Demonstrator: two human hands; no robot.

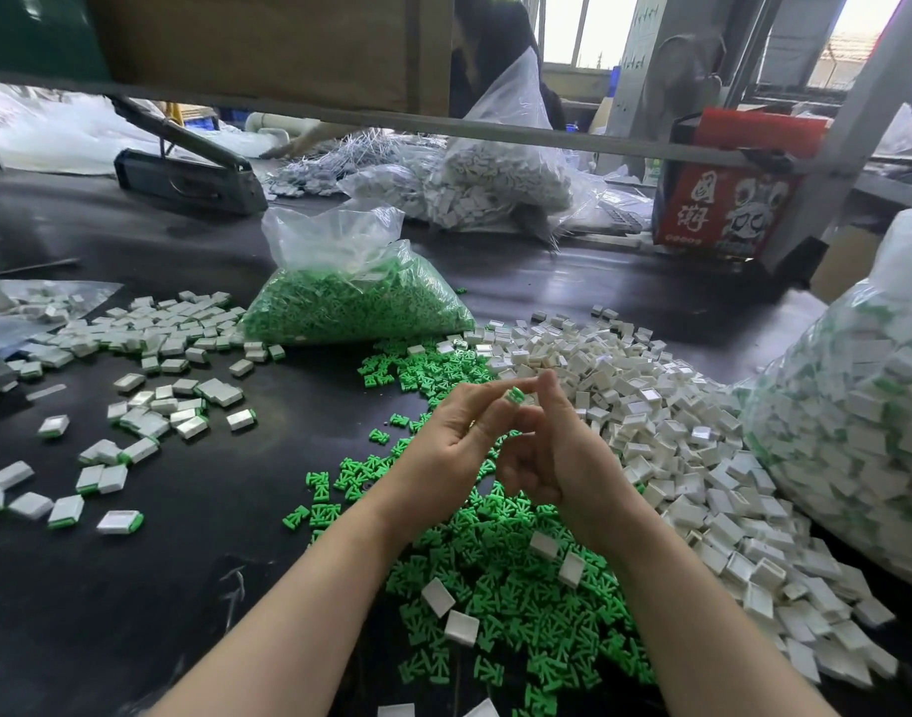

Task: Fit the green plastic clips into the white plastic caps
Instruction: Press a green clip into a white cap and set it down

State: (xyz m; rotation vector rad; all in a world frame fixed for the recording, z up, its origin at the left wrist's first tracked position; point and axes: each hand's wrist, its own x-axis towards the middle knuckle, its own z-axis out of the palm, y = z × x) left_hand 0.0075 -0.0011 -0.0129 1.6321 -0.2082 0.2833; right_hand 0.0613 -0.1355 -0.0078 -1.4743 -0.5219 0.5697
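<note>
Seen from the head camera, the left hand and right hand meet above the black table, both pinching one green clip at their fingertips. Loose green clips lie below them, white caps piled just to the right. The red box behind bears Chinese characters I cannot read surely.

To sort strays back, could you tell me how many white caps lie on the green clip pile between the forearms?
4: one cap and another at the pile's right, two more lower left; others may be buried.

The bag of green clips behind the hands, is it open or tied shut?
Open. The clear bag of green clips lies with its mouth loose and untied on top.
</note>
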